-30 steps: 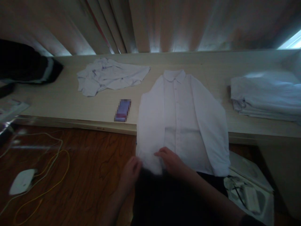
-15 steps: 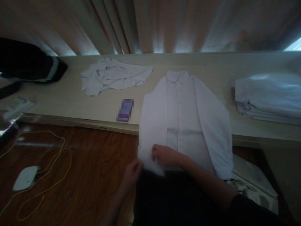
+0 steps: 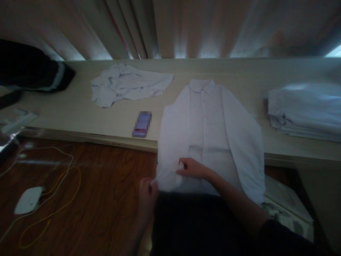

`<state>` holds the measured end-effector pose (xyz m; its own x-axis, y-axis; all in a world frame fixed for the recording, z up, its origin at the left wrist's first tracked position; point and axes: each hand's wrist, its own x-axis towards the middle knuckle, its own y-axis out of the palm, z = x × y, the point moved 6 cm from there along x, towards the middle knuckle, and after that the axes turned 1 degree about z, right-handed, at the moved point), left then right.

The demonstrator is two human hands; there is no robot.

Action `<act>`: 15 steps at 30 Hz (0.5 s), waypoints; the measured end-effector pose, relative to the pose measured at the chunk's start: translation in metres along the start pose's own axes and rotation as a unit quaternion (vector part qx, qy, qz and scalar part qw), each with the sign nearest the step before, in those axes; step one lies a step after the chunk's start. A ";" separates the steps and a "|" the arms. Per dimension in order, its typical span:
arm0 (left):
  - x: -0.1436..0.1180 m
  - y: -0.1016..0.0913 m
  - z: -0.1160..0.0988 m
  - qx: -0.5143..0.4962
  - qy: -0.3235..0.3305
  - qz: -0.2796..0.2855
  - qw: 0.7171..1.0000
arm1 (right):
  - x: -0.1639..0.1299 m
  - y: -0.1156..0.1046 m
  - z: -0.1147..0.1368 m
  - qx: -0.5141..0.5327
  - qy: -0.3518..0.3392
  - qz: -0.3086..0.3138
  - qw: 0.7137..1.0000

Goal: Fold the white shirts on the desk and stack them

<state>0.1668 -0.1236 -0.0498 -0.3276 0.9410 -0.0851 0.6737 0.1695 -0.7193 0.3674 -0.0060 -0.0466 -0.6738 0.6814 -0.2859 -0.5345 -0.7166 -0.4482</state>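
A white long-sleeved shirt (image 3: 210, 121) lies front up, collar away from me, its lower part hanging over the ledge's front edge toward my body. My right hand (image 3: 192, 168) is closed on a bit of white cloth near the cuff of the sleeve on the left. My left hand (image 3: 148, 192) is closed at the shirt's lower left edge, pinching the cloth there. Between the two hands the cloth looks drawn out. The other sleeve (image 3: 245, 149) lies straight down along the shirt's right side.
A crumpled white garment (image 3: 128, 87) and a pixelated phone (image 3: 142, 124) lie left on the ledge (image 3: 80, 119). Folded white clothes (image 3: 306, 110) are stacked at right. A black bag (image 3: 29, 67) stands far left. A white box (image 3: 29, 201) with cables rests on the wooden floor.
My right hand has moved slightly up and to the right with the cloth. My left hand has shifted a little left, and the cloth between them is more stretched.
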 end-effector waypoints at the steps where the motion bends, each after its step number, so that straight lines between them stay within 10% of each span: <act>1: 0.000 0.001 0.002 0.007 -0.012 0.006 1.000 | 0.000 -0.001 0.000 -0.009 0.007 -0.014 1.000; 9: 0.001 0.013 0.020 0.037 -0.101 0.039 0.993 | -0.002 0.002 -0.001 -0.096 0.064 -0.064 0.991; 15: 0.006 0.010 0.004 0.035 -0.051 0.017 0.998 | -0.008 0.010 0.014 -0.119 0.067 -0.079 0.987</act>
<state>0.1690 -0.1176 -0.0605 -0.3732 0.9105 -0.1782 0.6394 0.1133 -0.7605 0.3601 -0.0207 -0.0373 -0.5099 0.8066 -0.2990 -0.4812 -0.5555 -0.6781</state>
